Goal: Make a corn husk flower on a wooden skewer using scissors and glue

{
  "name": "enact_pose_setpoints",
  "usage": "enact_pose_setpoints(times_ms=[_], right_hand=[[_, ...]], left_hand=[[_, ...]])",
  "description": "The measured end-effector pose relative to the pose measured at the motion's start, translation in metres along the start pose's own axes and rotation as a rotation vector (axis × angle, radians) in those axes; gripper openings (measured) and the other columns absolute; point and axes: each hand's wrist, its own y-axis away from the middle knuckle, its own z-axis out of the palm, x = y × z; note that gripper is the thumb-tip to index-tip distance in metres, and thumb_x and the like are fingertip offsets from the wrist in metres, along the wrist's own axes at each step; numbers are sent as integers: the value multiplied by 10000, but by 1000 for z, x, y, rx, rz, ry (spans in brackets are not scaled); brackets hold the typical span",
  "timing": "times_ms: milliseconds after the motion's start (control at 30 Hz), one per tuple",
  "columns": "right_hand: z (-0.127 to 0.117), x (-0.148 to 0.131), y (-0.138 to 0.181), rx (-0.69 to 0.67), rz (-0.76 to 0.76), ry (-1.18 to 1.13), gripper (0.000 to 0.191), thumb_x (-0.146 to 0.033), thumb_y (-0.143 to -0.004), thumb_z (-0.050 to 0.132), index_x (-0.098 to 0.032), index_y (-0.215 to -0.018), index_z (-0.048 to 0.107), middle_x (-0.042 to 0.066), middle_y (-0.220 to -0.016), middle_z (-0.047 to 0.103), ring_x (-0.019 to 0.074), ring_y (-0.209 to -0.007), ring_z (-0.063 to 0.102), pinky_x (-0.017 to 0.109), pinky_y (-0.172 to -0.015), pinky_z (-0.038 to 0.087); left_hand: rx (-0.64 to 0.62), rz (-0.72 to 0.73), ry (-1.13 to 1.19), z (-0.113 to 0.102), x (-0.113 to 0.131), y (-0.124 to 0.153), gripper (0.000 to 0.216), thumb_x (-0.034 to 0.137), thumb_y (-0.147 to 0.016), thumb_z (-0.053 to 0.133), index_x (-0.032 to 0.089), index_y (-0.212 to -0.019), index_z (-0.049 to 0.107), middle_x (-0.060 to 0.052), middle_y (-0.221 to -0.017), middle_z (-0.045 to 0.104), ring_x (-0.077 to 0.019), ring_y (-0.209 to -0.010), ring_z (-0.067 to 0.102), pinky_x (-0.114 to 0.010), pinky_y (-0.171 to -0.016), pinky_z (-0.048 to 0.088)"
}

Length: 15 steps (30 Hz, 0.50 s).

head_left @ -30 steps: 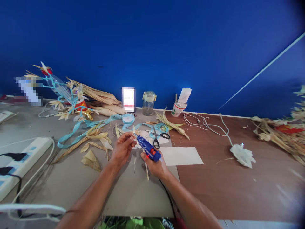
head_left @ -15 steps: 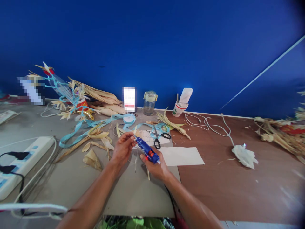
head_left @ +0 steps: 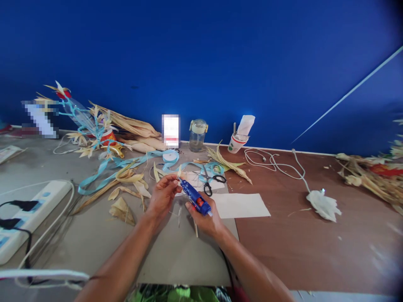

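Note:
My right hand [head_left: 206, 216] is wrapped round a blue hot glue gun [head_left: 192, 195], a red light glowing under it. The gun's nozzle points away and to the left, at the fingertips of my left hand [head_left: 163, 193]. Those fingers are pinched on a small pale piece of corn husk [head_left: 179, 170] that sticks up by the nozzle; most of it is hidden. Just beyond my right hand lie black-handled scissors [head_left: 208, 188] and a white sheet of paper [head_left: 244, 205]. A thin stick [head_left: 196, 230] shows beneath that hand.
Light blue ribbon [head_left: 100, 178] and dry corn husks [head_left: 122, 209] spread over the left. A power strip [head_left: 47, 203] with plugs stands at far left. A lidded jar [head_left: 197, 136] and a paper cup [head_left: 236, 143] stand along the blue wall. White cable [head_left: 283, 165] lies at right.
Hardly anything differs. The glue gun's nozzle and the pinched husk piece have shifted very slightly; both hands keep their holds.

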Motion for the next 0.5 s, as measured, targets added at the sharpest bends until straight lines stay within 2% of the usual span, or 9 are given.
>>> enact_pose_setpoints(times_ms=[133, 500], right_hand=[[-1, -2, 0, 7, -20, 50, 200, -324, -775, 558, -204, -658, 450, -19, -592, 464, 114, -534, 412, 220, -493, 349], [-4, -5, -1, 9, 28, 34, 188, -323, -758, 571, -196, -646, 487, -13, -583, 498, 112, -523, 427, 215, -474, 347]], left_hand=[[3, -20, -13, -1, 0, 0, 200, 180, -637, 767, 138, -818, 694, -36, -817, 693, -49, -557, 537, -191, -570, 455], [-5, -26, -20, -2, -3, -2, 198, 175, -643, 765, 126, -828, 712, -43, -801, 698, -48, -558, 542, -180, -570, 459]])
